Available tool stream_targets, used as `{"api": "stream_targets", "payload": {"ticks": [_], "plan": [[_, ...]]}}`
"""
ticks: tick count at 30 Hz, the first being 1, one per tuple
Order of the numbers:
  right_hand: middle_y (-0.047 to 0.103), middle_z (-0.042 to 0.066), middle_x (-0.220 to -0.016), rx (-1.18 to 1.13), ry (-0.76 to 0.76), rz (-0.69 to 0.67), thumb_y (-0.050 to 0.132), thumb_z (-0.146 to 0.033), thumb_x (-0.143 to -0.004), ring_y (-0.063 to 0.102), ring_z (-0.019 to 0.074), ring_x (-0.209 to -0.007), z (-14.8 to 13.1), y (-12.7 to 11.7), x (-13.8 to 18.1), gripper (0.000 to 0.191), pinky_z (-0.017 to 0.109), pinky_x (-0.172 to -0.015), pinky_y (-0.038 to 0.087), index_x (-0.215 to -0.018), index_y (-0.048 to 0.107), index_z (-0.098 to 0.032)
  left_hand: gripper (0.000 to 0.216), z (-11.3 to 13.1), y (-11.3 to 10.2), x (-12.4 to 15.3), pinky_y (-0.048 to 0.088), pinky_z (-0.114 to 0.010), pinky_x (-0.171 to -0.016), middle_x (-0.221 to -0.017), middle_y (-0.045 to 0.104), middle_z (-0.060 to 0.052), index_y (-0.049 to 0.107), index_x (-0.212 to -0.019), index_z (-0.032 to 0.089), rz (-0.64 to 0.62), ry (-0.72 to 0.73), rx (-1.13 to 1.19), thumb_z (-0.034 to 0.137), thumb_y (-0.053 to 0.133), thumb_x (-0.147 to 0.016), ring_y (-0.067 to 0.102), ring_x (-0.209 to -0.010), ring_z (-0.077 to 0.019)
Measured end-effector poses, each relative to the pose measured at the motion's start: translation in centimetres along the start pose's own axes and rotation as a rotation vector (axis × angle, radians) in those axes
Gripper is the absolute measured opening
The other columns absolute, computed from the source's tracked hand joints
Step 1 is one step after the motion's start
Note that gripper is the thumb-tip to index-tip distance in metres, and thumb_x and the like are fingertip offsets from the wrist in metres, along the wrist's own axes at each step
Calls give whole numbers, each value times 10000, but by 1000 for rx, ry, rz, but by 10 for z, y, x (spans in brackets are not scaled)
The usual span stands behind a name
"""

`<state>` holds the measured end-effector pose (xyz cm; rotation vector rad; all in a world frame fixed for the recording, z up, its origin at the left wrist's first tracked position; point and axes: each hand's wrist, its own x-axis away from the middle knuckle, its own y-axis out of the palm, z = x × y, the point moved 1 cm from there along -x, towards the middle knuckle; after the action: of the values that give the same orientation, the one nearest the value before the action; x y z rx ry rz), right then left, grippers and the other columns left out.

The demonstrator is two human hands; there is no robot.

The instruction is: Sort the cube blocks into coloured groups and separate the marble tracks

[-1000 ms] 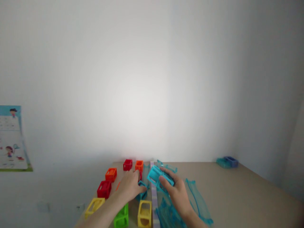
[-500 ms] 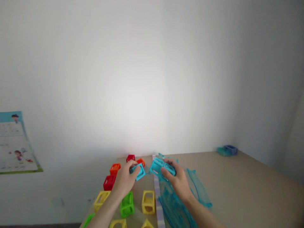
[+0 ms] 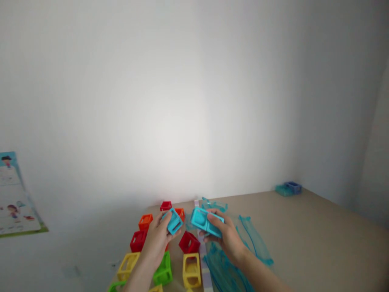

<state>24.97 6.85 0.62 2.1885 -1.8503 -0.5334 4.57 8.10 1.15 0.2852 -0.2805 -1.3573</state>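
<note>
Raised over the table, my left hand (image 3: 158,231) is closed around a small light-blue block (image 3: 174,222) with cut-out faces. My right hand (image 3: 226,233) grips a longer light-blue piece (image 3: 200,218), which looks like two such blocks joined end to end. A narrow gap separates the two pieces. Beneath and between my hands a red block (image 3: 189,242) sits tilted beside a pale striped strip (image 3: 208,280). Closer to me stand a yellow block (image 3: 191,269) and a green block (image 3: 163,269).
Red (image 3: 138,241), orange (image 3: 145,222) and yellow blocks (image 3: 128,265) line the table's left side. Translucent teal curved track pieces (image 3: 225,267) lie right of the strip. A blue tray-like piece (image 3: 293,187) rests by the wall. A poster (image 3: 18,198) hangs at left.
Both light-blue pieces have been turned in my hands, showing different faces. My view has shifted slightly, and the red block between my hands has come into sight.
</note>
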Motion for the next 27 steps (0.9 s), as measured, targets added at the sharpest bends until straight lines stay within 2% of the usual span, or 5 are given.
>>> {"api": "stream_targets", "payload": {"ticks": [2,5,10,17,27], "plan": [[663,30,-700,-64,38,-59,651,-470,-800,657,206,-614,2,2,2,384,303,-541,517,-1025,538,-181,209,3,1,5,583,-381,-746,-805,699,-36,596,-913,180,-7,-4,62,315,691,-785,673,-724,-156],[658,18,-752,-34,10,-60,696,-425,-773,639,180,-614,4,2,5,392,269,-521,497,-1049,554,-186,191,10,4,15,586,-371,-714,-808,714,-58,619,-880,160,-34,-63,102,303,692,-777,678,-717,-173],[613,-20,-762,37,-19,-57,732,-393,-761,593,137,-624,5,0,8,494,248,-580,483,-1166,507,-224,278,17,1,29,573,-393,-738,-929,720,-91,659,-961,160,-213,-160,167,334,706,-749,685,-805,-223],[607,-6,-843,33,-106,-29,769,-392,-729,581,140,-661,5,-2,7,594,253,-587,484,-1214,457,-252,450,10,-4,38,474,-338,-924,-1077,699,-67,613,-1134,206,-347,192,-90,228,763,-711,645,-1005,-231],[524,-25,-749,62,-120,-36,716,-416,-781,517,121,-596,7,-6,3,523,243,-505,473,-1212,483,-233,503,14,-1,47,448,-323,-958,-1209,630,-79,536,-1232,219,-493,260,-242,223,708,-759,602,-1108,-246]]}}
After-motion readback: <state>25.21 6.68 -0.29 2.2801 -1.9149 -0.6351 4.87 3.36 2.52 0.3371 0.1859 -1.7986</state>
